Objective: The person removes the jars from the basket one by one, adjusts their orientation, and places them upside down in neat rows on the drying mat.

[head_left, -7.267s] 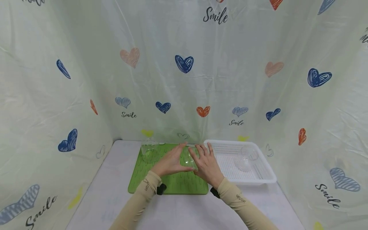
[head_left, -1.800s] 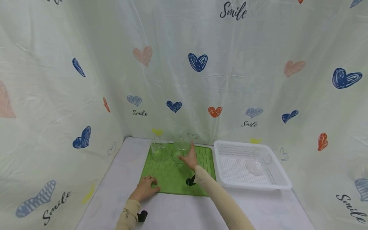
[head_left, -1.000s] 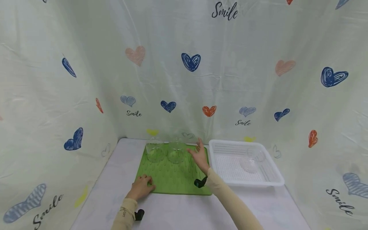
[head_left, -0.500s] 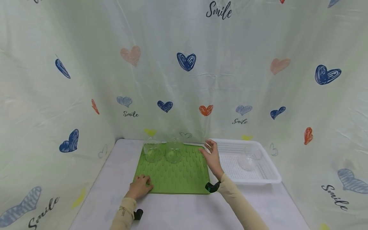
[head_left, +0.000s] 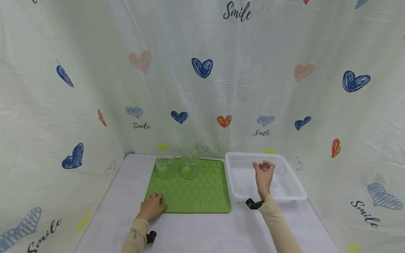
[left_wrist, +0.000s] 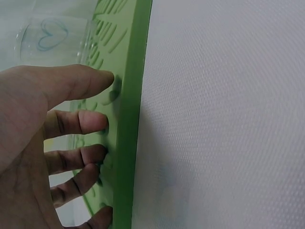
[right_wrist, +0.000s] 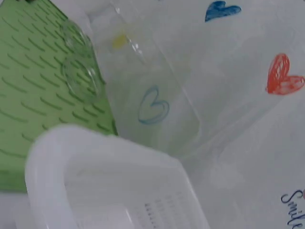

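Pale curtain (head_left: 171,88) with printed hearts hangs beyond both hands; white table (head_left: 202,230) lies beneath them, bearing a green mat (head_left: 202,196) and, under the right hand (head_left: 264,175), a white basket (head_left: 229,175); the left hand (head_left: 152,206) rests on the mat's near edge, fingers bent, thumb apart from them, holding nothing. Ahead of it and slightly to its right, a first glass (head_left: 165,169) and a second glass (head_left: 190,169) stand side by side on the mat; which way up, I cannot tell. What counts most is the third glass (head_left: 280,169), inside the basket, just beyond the right hand's fingers and to their right; that hand partly hides it and is much the nearer; its long axis is too faint to make out. Thumb and fingers there look parted, with nothing seen between them; contact cannot be told. "Smile" reads in script on the curtain, several times; lettering on the left sleeve (head_left: 134,233) is too small to read.
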Demonstrator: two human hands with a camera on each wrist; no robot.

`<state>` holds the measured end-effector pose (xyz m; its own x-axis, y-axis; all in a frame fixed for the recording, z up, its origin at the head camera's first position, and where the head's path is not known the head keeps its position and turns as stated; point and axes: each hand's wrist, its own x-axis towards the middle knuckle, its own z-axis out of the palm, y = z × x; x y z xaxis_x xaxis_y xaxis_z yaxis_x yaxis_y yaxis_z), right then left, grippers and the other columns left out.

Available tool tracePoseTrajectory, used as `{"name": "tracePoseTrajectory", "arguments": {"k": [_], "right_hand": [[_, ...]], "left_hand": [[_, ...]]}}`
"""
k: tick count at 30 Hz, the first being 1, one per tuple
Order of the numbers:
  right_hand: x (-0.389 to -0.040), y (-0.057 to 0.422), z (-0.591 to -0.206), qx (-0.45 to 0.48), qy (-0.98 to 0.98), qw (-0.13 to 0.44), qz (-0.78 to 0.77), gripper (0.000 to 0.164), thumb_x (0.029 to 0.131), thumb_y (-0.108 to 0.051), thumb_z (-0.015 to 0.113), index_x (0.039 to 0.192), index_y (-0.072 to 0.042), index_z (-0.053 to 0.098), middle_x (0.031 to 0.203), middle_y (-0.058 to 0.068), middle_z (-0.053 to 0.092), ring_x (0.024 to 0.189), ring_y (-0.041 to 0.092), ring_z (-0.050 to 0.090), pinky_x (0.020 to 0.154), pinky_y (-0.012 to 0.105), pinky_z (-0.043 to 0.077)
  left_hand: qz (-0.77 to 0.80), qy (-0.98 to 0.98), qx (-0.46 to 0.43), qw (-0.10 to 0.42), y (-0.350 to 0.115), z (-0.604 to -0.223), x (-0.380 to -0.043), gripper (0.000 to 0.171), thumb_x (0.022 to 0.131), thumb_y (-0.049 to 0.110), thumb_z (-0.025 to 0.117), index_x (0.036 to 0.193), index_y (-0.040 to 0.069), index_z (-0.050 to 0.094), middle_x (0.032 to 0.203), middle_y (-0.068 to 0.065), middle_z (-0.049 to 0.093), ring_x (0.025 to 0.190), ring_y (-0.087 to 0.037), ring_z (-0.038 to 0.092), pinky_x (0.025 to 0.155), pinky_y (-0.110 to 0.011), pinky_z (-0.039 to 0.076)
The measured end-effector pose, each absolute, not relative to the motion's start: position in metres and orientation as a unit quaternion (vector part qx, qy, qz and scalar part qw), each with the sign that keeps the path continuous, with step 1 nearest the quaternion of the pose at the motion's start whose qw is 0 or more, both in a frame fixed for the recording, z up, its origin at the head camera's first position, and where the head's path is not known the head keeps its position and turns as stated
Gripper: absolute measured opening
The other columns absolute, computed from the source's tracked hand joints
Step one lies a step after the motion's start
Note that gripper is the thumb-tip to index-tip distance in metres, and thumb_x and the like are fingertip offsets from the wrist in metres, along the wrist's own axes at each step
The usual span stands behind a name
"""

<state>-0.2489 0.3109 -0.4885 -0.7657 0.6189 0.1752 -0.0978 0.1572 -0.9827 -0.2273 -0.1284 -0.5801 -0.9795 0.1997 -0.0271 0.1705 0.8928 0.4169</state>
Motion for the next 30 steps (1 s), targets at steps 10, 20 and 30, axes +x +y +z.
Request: {"name": "tracePoseTrajectory", "arguments": {"k": [10,20,30], "right_hand": [[-0.245,0.373,-0.512,-0.343,-0.698,0.25,0.577,0.108,0.082,-0.036,0.074,0.15,-0.007,-0.006,0.149,0.027,0.002,0.138,0.044,0.014,0.114,0.056,0.026],[-0.254,0.396,-0.521,-0.384,-0.702,0.123,0.586,0.118,0.083,-0.036,0.071,0.147,0.0,-0.021,0.152,0.034,-0.005,0.14,0.053,0.014,0.117,0.058,0.021],[-0.262,0.4,-0.525,-0.41,-0.717,0.091,0.556,0.112,0.083,-0.038,0.07,0.147,0.001,-0.014,0.151,0.036,0.001,0.139,0.054,0.015,0.117,0.059,0.02]], "left_hand": [[0.213,0.972,0.094,0.041,-0.129,-0.581,-0.226,0.029,0.083,0.03,0.072,0.081,0.015,0.048,0.089,-0.006,0.046,0.087,-0.031,0.043,0.069,-0.063,0.044],[0.229,0.967,0.1,0.041,-0.13,-0.584,-0.229,0.032,0.08,0.035,0.074,0.082,0.015,0.049,0.089,-0.004,0.045,0.089,-0.028,0.04,0.071,-0.061,0.044],[0.224,0.968,0.108,0.044,-0.135,-0.583,-0.226,0.036,0.08,0.041,0.075,0.085,0.015,0.05,0.093,-0.005,0.046,0.09,-0.028,0.041,0.07,-0.059,0.044]]}}
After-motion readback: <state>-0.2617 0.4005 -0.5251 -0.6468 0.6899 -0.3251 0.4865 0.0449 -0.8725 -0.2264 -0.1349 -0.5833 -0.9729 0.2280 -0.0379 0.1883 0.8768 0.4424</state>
